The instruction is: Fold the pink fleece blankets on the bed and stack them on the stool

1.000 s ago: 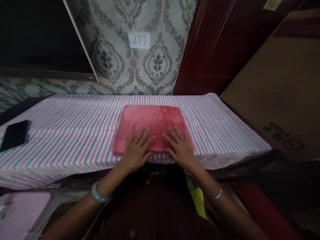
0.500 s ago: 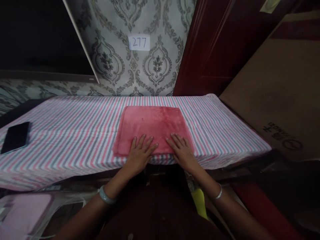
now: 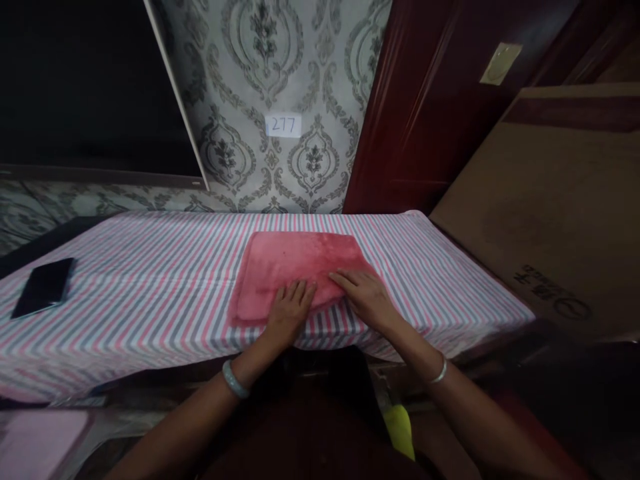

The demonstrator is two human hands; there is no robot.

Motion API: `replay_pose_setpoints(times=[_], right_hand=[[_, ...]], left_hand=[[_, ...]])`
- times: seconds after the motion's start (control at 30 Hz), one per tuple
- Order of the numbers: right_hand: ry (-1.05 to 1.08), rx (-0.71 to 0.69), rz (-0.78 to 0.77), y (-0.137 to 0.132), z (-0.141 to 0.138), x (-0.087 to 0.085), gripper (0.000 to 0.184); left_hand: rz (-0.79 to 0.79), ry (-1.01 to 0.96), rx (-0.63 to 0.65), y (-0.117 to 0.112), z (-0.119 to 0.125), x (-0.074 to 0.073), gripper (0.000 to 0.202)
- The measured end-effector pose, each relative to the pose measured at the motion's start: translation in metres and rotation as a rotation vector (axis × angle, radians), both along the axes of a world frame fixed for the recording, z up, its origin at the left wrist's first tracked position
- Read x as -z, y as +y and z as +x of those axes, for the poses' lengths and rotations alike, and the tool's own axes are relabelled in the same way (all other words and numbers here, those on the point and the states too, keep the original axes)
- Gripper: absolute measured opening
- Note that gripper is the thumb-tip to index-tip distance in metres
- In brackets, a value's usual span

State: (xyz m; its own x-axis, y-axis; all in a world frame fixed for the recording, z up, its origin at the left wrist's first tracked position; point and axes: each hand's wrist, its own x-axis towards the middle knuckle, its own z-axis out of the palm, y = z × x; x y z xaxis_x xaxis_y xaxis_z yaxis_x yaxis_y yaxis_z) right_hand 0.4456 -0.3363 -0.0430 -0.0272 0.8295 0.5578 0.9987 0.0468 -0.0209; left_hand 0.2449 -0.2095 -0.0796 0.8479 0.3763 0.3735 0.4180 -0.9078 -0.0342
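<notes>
A folded pink plush cloth point(image 3: 295, 257) lies on the striped tablecloth point(image 3: 175, 267), near its front edge. My left hand point(image 3: 290, 310) rests on the front part of the plush cloth with its fingers stretched out flat. At the front right corner, my right hand point(image 3: 367, 297) has its fingers over the top of the plush, pointing left. Its thumb is hidden, and it appears to grip the edge there. The plush's front edge slants up toward this hand, with stripes showing below it.
A dark phone point(image 3: 44, 288) lies at the table's left end. A large cardboard box point(image 3: 550, 220) stands on the right. Behind the table are a screen point(image 3: 95, 87), patterned wallpaper with a "277" paper point(image 3: 283, 125), and a dark red door point(image 3: 425, 100).
My right hand has turned so its fingers point left, and the plush's front right edge has shifted up from the table edge. My left hand stays on the plush. The view has tilted up.
</notes>
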Motion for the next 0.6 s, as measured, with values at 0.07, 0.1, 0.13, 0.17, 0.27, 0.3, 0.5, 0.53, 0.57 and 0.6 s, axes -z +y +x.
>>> replay_pose_setpoints(times=[0.07,0.1,0.13,0.17,0.27,0.3,0.5,0.53,0.57,0.6], right_hand=[[-0.013,-0.011,0.099,-0.001,-0.004,-0.003,0.057],[-0.003,-0.002,0.171,-0.004,-0.008,-0.001,0.056],[0.025,0.014,0.258,-0.010,-0.015,0.002,0.055],[0.071,0.032,0.352,-0.017,-0.022,0.008,0.052],[0.294,0.032,0.512,-0.040,-0.051,0.038,0.038],[0.383,-0.003,0.474,-0.046,-0.060,0.049,0.033],[1.145,0.008,0.172,-0.025,-0.058,0.086,0.038],[1.298,0.022,0.153,-0.014,-0.051,0.084,0.048],[1.442,0.031,0.133,-0.003,-0.044,0.081,0.059],[1.567,0.035,0.121,0.007,-0.037,0.077,0.067]], left_hand=[[0.007,-0.013,0.026,0.007,-0.001,-0.012,0.058],[0.000,-0.025,0.038,0.010,-0.002,-0.021,0.058],[-0.014,-0.040,0.043,0.013,-0.002,-0.031,0.059],[-0.036,-0.053,0.045,0.016,-0.001,-0.042,0.060],[-0.129,-0.066,0.069,0.026,0.006,-0.079,0.062],[-0.157,-0.061,0.088,0.030,0.010,-0.092,0.063],[-0.225,-0.126,0.137,0.050,0.029,-0.172,0.038],[-0.233,-0.144,0.147,0.052,0.031,-0.186,0.034],[-0.247,-0.162,0.164,0.054,0.033,-0.200,0.031],[-0.264,-0.181,0.183,0.057,0.034,-0.213,0.028]])
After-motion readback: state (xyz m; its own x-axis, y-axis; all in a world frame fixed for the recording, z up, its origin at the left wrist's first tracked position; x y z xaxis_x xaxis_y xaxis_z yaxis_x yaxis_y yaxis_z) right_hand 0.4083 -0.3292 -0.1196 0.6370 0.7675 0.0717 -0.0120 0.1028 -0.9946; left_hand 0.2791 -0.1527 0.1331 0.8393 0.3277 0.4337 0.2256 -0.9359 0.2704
